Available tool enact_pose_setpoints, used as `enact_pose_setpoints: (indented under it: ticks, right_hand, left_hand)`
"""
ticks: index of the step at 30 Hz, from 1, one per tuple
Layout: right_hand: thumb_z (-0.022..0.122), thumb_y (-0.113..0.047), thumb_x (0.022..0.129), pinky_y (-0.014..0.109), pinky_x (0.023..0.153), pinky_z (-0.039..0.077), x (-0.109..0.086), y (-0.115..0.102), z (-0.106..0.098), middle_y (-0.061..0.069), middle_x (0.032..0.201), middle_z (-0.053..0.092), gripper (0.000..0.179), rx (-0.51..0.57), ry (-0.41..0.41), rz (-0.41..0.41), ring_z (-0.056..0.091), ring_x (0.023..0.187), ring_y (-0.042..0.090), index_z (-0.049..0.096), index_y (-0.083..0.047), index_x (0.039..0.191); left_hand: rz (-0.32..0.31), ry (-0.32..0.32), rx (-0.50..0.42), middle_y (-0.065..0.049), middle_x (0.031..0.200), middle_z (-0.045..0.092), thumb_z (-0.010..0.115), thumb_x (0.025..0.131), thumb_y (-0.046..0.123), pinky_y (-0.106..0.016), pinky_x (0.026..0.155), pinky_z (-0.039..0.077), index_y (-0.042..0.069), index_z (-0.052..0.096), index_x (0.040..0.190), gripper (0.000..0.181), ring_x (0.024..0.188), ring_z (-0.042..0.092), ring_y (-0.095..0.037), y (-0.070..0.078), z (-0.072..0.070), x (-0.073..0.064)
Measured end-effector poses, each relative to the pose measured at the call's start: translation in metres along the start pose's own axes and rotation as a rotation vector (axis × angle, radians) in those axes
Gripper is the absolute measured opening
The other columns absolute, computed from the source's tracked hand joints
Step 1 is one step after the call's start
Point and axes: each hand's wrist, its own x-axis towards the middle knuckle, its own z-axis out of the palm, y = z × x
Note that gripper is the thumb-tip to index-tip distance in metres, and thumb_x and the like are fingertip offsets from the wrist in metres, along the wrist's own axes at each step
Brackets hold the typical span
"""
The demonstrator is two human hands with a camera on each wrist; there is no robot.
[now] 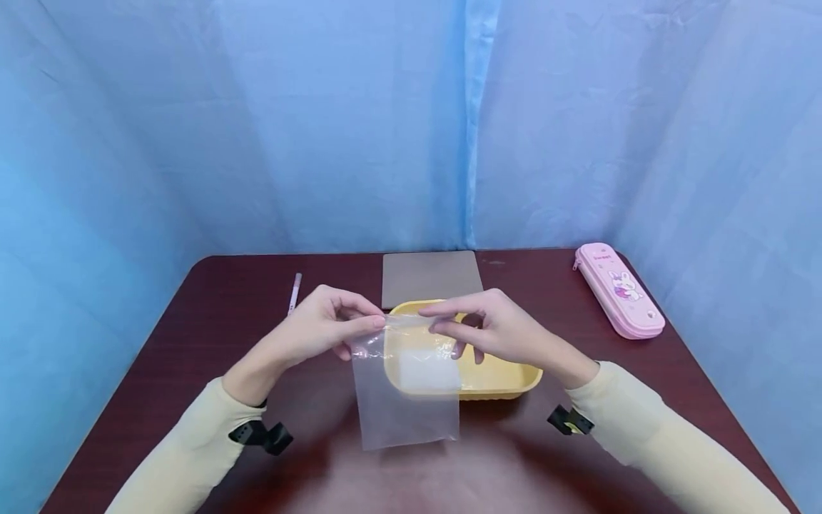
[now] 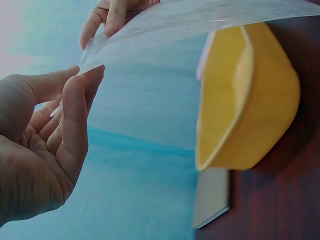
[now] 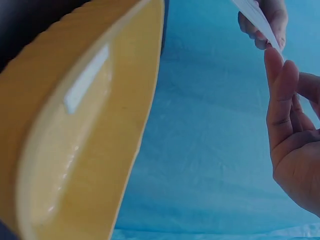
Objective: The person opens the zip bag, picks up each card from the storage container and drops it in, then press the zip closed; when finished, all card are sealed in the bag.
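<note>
1. Your dark red surface (image 1: 392,492) carries the yellow basket (image 1: 504,371).
2. The clear bag (image 1: 407,421) hangs in front of the basket.
3. Your left hand (image 1: 321,325) pinches the bag's top corner between thumb and fingertips; your right hand (image 1: 504,325) has thumb and forefinger about its top edge, though you cannot tell whether they clamp it.
4. Your pink case (image 1: 623,293) bears tiny, unreadable lettering.
5. The white piece (image 3: 86,80) shows unobstructed from your right wrist, but only through plastic from your head.
</note>
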Motion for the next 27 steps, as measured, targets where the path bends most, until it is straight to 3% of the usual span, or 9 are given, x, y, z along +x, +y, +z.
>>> enact_pose_setpoints:
  ticks: [9, 13, 16, 20, 23, 27]
  right_hand:
    - [0.073, -0.003, 0.093, 0.037, 0.042, 0.054, -0.016, 0.019, 0.004, 0.015, 0.094, 0.072, 0.022, 0.05, 0.043, 0.054, 0.069, 0.057, 0.021, 0.073, -0.009, 0.113]
    - [0.075, -0.008, 0.093, 0.039, 0.042, 0.054, -0.017, 0.023, 0.002, 0.012, 0.094, 0.071, 0.017, 0.049, 0.062, 0.103, 0.069, 0.057, 0.022, 0.073, -0.009, 0.11]
    - [0.075, -0.015, 0.094, 0.039, 0.044, 0.055, -0.016, 0.024, 0.001, 0.007, 0.094, 0.071, 0.016, 0.038, 0.06, 0.14, 0.07, 0.058, 0.023, 0.073, -0.01, 0.109]
    - [0.074, -0.017, 0.095, 0.041, 0.045, 0.056, -0.018, 0.026, 0.002, 0.004, 0.097, 0.072, 0.013, 0.048, 0.064, 0.195, 0.072, 0.06, 0.023, 0.073, -0.013, 0.107]
    - [0.073, -0.017, 0.096, 0.042, 0.045, 0.056, -0.019, 0.028, 0.005, 0.004, 0.098, 0.072, 0.011, 0.059, 0.072, 0.225, 0.072, 0.061, 0.023, 0.073, -0.014, 0.107]
    - [0.072, -0.017, 0.097, 0.042, 0.045, 0.056, -0.016, 0.031, 0.007, 0.006, 0.097, 0.072, 0.012, 0.082, 0.074, 0.243, 0.073, 0.062, 0.025, 0.073, -0.011, 0.107]
  left_hand:
    - [-0.028, -0.066, -0.079, -0.018, 0.089, 0.074, 0.076, 0.093, 0.022, -0.028, 0.049, 0.053, 0.007, 0.078, 0.104, 0.018, 0.055, 0.064, -0.018, -0.007, 0.022, 0.016]
    - [-0.015, -0.076, -0.092, -0.018, 0.091, 0.074, 0.076, 0.094, 0.02, -0.027, 0.048, 0.052, 0.007, 0.077, 0.105, 0.018, 0.055, 0.063, -0.019, -0.01, 0.025, 0.023]
    - [0.008, -0.076, -0.06, -0.012, 0.09, 0.075, 0.076, 0.094, 0.019, -0.029, 0.05, 0.053, 0.008, 0.075, 0.111, 0.021, 0.057, 0.065, -0.019, -0.015, 0.026, 0.029]
    - [0.169, -0.067, 0.101, -0.002, 0.093, 0.075, 0.077, 0.093, 0.017, -0.029, 0.052, 0.052, 0.008, 0.071, 0.123, 0.032, 0.059, 0.064, -0.015, -0.023, 0.031, 0.033]
    - [0.296, -0.047, 0.197, 0.001, 0.096, 0.075, 0.077, 0.092, 0.015, -0.026, 0.051, 0.048, 0.007, 0.072, 0.123, 0.032, 0.057, 0.063, -0.014, -0.026, 0.036, 0.033]
    - [0.334, -0.028, 0.185, 0.002, 0.098, 0.075, 0.076, 0.093, 0.012, -0.023, 0.05, 0.047, 0.009, 0.076, 0.115, 0.023, 0.059, 0.067, -0.018, -0.025, 0.039, 0.031]
